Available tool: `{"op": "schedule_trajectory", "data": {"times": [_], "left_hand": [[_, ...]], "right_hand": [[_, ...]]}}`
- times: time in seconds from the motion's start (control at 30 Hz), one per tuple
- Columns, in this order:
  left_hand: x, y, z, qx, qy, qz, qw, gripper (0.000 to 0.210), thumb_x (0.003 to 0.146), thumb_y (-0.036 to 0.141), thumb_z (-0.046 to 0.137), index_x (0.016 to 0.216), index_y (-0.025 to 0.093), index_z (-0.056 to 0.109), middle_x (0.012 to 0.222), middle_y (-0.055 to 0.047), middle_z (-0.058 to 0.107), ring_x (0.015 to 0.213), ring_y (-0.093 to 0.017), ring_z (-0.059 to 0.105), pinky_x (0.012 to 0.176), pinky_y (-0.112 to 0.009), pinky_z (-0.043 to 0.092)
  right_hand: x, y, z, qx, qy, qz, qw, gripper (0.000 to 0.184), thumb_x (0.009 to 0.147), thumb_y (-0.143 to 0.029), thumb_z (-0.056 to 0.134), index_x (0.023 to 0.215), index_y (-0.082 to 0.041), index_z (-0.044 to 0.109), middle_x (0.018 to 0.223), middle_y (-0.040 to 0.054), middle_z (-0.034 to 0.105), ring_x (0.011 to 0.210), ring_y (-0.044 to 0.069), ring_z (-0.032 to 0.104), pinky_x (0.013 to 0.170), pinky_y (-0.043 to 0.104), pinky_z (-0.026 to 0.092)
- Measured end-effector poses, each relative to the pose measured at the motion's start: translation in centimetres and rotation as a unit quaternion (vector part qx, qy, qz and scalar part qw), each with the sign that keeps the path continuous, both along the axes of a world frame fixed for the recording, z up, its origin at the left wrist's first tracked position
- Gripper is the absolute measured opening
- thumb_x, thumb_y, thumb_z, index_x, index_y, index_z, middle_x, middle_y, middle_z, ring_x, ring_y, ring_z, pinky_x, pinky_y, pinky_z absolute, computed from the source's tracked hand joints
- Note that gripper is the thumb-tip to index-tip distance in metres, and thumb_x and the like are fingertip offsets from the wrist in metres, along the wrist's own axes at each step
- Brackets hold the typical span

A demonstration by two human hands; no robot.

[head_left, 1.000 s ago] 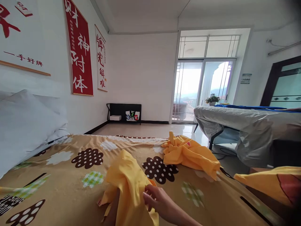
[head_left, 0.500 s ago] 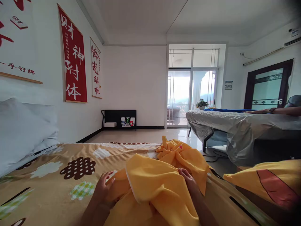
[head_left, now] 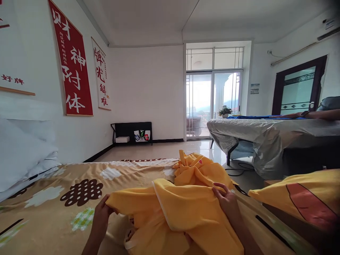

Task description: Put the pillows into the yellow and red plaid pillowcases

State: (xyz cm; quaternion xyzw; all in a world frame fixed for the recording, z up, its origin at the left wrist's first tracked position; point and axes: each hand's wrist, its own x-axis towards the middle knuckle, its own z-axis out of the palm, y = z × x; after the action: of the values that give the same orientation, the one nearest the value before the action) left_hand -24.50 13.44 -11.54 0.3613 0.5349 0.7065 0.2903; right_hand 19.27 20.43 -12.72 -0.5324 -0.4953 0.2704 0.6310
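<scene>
A yellow cloth point(head_left: 183, 209) with a pale edge is stretched between my two hands above the bed. My left hand point(head_left: 103, 209) pinches its left corner. On the right, my right hand point(head_left: 225, 198) grips the upper edge between thumb and fingers. Behind it lies a bunched yellow cloth point(head_left: 202, 170) with a strap-like loop sticking up. What the cloth is, its folds do not show. The lower part of the held cloth runs out of view at the bottom.
A patterned bedsheet point(head_left: 47, 226) spreads beneath, with white pillows point(head_left: 23, 152) at left. At right lies a yellow cloth with a red patch point(head_left: 305, 198). Beyond stands a table under plastic sheeting point(head_left: 271, 141), where another person's arm point(head_left: 321, 114) rests.
My left hand has moved left and up, drawing the cloth's left corner outward. My right hand has shifted right, so the cloth is spread wider. The view has turned slightly right.
</scene>
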Motion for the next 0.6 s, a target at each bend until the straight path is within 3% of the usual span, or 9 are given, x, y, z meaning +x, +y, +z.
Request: {"op": "schedule_trajectory", "data": {"times": [0.13,0.23,0.3,0.37,0.47,0.53,0.6], "left_hand": [[-0.2,-4.1,4.7,0.064,0.065,0.17,0.981,0.03,0.046,0.031,0.054,0.073,0.018,0.059,0.063,0.002,0.056,0.06,-0.013,0.047,0.049,-0.02,0.039],[0.2,-6.4,6.1,0.085,0.115,0.244,0.959,0.032,0.044,0.027,0.045,0.074,0.021,0.056,0.062,0.003,0.053,0.062,-0.014,0.048,0.048,-0.019,0.036],[0.7,-7.2,6.2,0.086,0.124,0.231,0.961,0.033,0.043,0.025,0.043,0.073,0.021,0.056,0.06,0.004,0.051,0.059,-0.013,0.046,0.046,-0.018,0.035],[1.3,-7.6,6.0,0.076,0.121,0.179,0.974,0.027,0.048,0.026,0.048,0.072,0.021,0.058,0.054,0.006,0.047,0.05,-0.011,0.041,0.042,-0.019,0.033],[2.0,-7.9,5.7,0.072,0.145,0.121,0.979,0.017,0.059,0.032,0.055,0.071,0.021,0.06,0.046,0.007,0.041,0.046,-0.012,0.04,0.041,-0.02,0.034],[2.1,-8.1,5.6,0.087,0.198,0.112,0.97,0.015,0.062,0.034,0.058,0.069,0.021,0.062,0.044,0.006,0.04,0.05,-0.014,0.047,0.046,-0.02,0.04],[2.0,-8.3,5.4,0.099,0.252,0.118,0.955,0.014,0.062,0.035,0.06,0.066,0.022,0.063,0.045,0.005,0.046,0.054,-0.015,0.052,0.051,-0.021,0.045]], "right_hand": [[-1.2,-1.0,1.1,0.007,-0.029,0.028,0.999,0.049,0.068,-0.058,0.059,0.097,-0.018,0.061,0.065,0.0044,0.068,0.066,0.024,0.063,0.056,0.032,0.047],[-1.6,-0.9,1.5,0.013,-0.084,-0.003,0.996,0.046,0.072,-0.059,0.052,0.094,-0.021,0.062,0.072,0.0059,0.071,0.075,0.026,0.065,0.064,0.034,0.048],[-1.8,-0.8,1.6,0.003,-0.147,-0.024,0.989,0.039,0.071,-0.056,0.051,0.09,-0.023,0.064,0.079,0.0067,0.072,0.077,0.027,0.066,0.069,0.037,0.049],[-2.6,-1.2,2.1,0.015,-0.202,-0.04,0.979,0.033,0.069,-0.05,0.051,0.087,-0.025,0.064,0.089,0.0082,0.072,0.085,0.029,0.065,0.077,0.041,0.048],[-5.1,-4.1,3.6,0.1,-0.228,-0.032,0.968,0.031,0.078,-0.049,0.049,0.088,-0.025,0.065,0.101,0.0097,0.07,0.098,0.029,0.061,0.088,0.042,0.046],[-7.5,-7.0,4.4,0.127,-0.25,0.042,0.959,0.033,0.086,-0.051,0.045,0.089,-0.026,0.066,0.097,0.0087,0.07,0.092,0.026,0.062,0.083,0.039,0.048],[-9.9,-9.3,4.3,0.105,-0.301,0.157,0.935,0.033,0.084,-0.052,0.054,0.101,-0.028,0.067,0.104,0.0079,0.07,0.095,0.027,0.062,0.085,0.039,0.048]]}}
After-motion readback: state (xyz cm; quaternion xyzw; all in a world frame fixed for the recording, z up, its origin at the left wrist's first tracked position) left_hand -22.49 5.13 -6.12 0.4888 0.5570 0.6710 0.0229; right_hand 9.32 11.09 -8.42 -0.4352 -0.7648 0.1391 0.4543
